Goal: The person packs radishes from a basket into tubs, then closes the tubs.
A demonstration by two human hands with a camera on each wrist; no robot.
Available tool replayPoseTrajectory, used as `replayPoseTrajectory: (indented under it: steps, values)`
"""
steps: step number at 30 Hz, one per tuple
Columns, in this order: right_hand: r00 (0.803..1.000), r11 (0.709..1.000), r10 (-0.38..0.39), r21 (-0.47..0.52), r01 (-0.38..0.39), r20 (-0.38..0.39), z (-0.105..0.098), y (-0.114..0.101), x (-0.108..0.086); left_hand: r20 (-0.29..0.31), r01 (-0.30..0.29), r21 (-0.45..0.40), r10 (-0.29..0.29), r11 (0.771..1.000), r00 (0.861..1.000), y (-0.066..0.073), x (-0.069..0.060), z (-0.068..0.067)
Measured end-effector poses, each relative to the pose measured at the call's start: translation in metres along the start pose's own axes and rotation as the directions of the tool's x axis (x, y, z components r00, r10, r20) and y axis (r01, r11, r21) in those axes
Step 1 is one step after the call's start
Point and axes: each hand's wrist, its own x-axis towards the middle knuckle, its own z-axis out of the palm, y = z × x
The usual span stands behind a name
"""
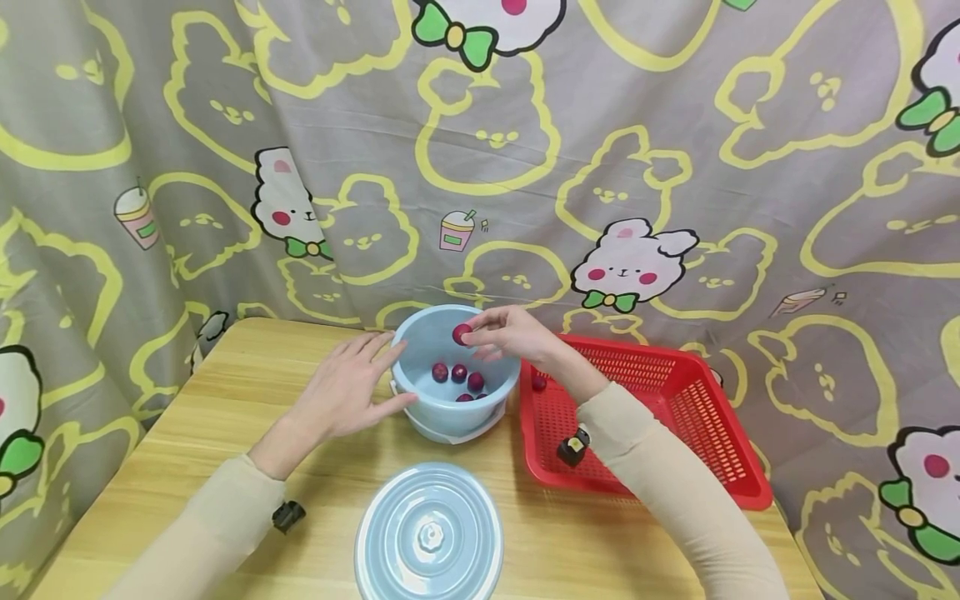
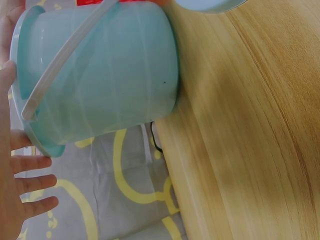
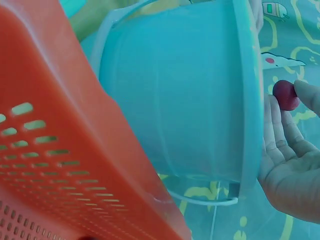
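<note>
A light blue bucket [image 1: 431,414] stands upright on the table, with several dark red plums [image 1: 458,373] on its bottom. Over the bucket's right rim, my right hand [image 1: 517,335] pinches one plum [image 3: 286,95] between thumb and fingertips. My left hand [image 1: 341,387] is at the left side of the bucket rim, fingers straight and spread; whether it touches the rim I cannot tell. To the right sits a red perforated basket [image 1: 697,412], where one plum [image 1: 539,383] shows near the left wall, with my right forearm across part of the basket.
A round light blue lid [image 1: 431,537] lies on the wooden table [image 1: 315,542] in front of the bucket. The bucket's handle [image 2: 60,62] hangs down along its side. Behind the table hangs a grey patterned curtain [image 1: 360,125].
</note>
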Motion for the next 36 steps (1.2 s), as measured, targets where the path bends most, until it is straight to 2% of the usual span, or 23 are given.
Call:
replayPoseTrajectory:
  steps: [10,19,24,29,36]
  values:
    - [1.0,0.999,0.001,-0.047,0.001,0.03,0.013,0.004,0.01,0.008,0.007,-0.004,-0.007,1.0,1.0,0.0,-0.002,0.0]
    - [0.997,0.988,-0.007,-0.157,0.018,0.072,0.02,0.002,0.013,0.003,0.005,-0.001,-0.005,1.0,1.0,0.0,-0.002,0.0]
    - [0.997,0.983,0.0,-0.181,0.014,0.078,0.023,0.002,0.013,-0.003,0.001,0.0,-0.001,1.0,1.0,0.0,-0.002,0.0]
    - [0.996,0.982,0.002,-0.187,0.014,0.087,0.024,0.002,0.012,-0.011,-0.003,-0.001,0.003,1.0,1.0,0.0,-0.001,0.001]
    - [0.994,0.989,-0.026,-0.141,0.04,0.102,0.015,0.003,0.007,-0.019,-0.008,0.001,0.008,1.0,1.0,-0.001,0.0,0.001]
